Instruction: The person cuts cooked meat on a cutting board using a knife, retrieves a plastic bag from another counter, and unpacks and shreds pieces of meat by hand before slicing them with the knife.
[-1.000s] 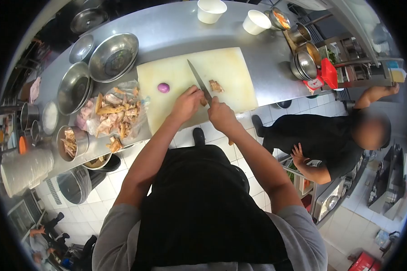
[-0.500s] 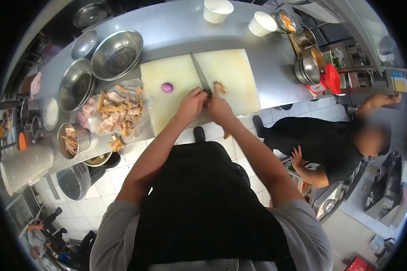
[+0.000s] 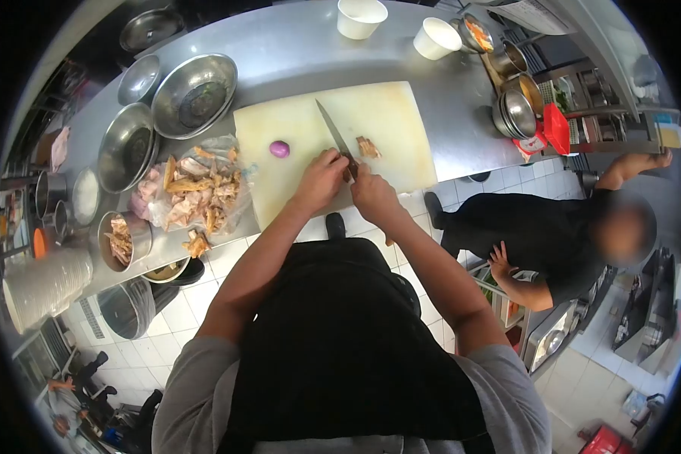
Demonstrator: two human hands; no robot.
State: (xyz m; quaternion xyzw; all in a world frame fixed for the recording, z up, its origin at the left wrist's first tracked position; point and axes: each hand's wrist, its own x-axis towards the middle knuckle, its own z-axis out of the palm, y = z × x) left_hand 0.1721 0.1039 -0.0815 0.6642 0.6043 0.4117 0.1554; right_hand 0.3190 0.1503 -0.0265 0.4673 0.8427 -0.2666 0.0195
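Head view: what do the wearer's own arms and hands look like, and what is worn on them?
Left hand and right hand are both bare, with no gloves. The forearms are uncovered too, with no watch or bracelet to be seen. Plain grey short sleeves cover the upper arms, beside a black apron. No markings can be made out.

My bench (image 3: 280, 57) is smooth, glossy metal; the board (image 3: 390, 113), matt plastic; the bowls (image 3: 194, 94), shiny metal. My apron (image 3: 340, 348) is matt black cloth, the floor tiles (image 3: 223, 265) smooth.
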